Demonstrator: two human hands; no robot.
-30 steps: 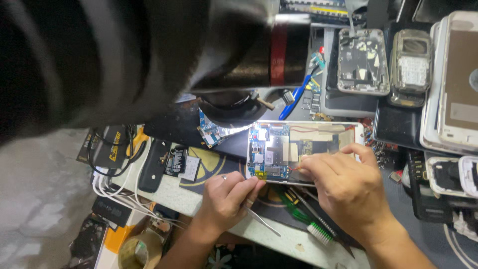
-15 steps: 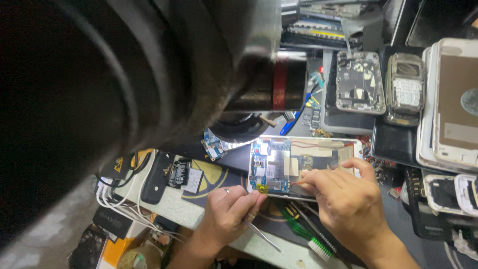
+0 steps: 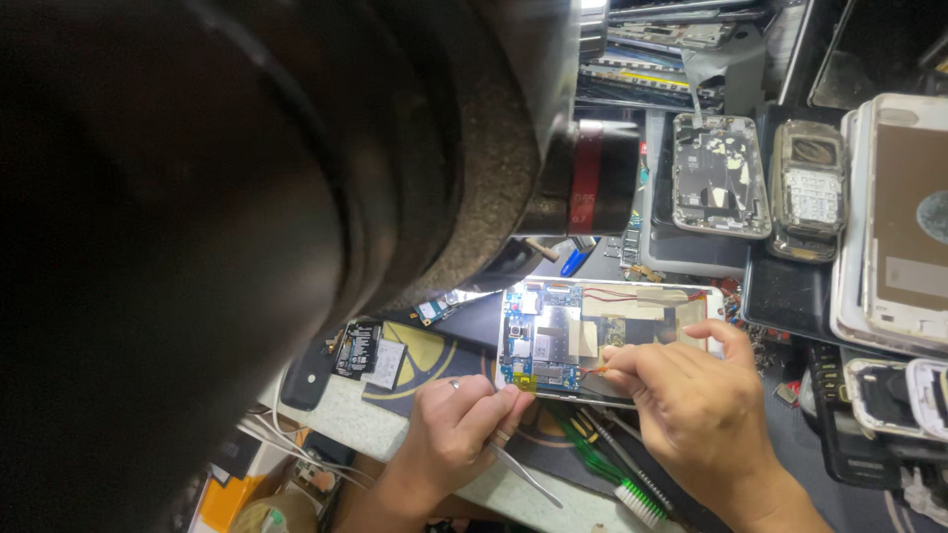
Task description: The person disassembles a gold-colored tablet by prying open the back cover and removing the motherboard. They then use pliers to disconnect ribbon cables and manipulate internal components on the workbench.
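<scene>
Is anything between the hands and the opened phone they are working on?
Nothing visible. The left hand, holding metal tweezers, touches the opened phone at its lower left corner. The right hand rests its fingertips on the phone's exposed inside. A large dark blurred object only blocks the camera's view.

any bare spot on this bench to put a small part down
Little: a pale strip of bench edge between the left hand and the white cables. Right of the open phone, stacked old phones crowd everything; brushes fill the front.
</scene>
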